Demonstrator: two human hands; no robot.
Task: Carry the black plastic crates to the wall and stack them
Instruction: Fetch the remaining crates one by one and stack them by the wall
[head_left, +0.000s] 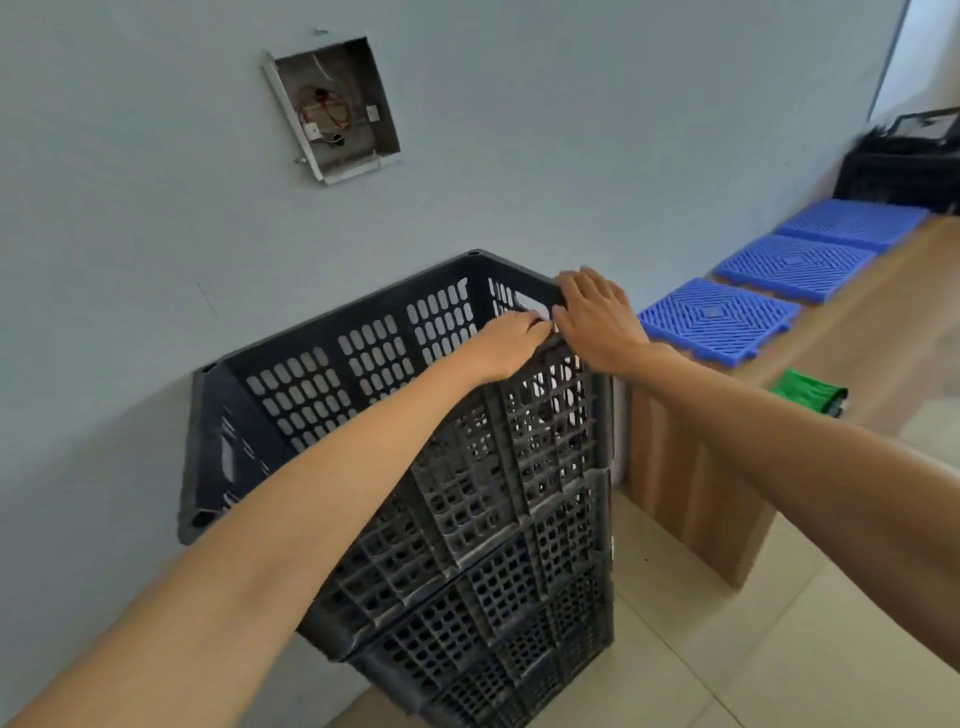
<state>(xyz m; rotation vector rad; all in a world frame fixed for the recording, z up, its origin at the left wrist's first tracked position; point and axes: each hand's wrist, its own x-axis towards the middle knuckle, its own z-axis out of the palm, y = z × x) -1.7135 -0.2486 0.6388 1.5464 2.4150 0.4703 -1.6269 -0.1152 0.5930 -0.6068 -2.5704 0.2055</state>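
Head: hands (597, 322) grip top crate (363, 353) rim, rt

Soft, even daylight, entering from the right; the upper right corner is the brightest zone and nearly washed out. The pale wall (571, 130) darkens gradually toward the lower left, where the top crate (363, 353) casts a diffuse shadow. Its perforated sides are fairly sharp at frame centre. The floor tiles (727, 649) carry a faint sheen without hard glare. Wide-angle distortion tilts and bows straight lines near the borders. The dark pile (904, 166) and the green object (810, 392) at right are smeared and indistinct.
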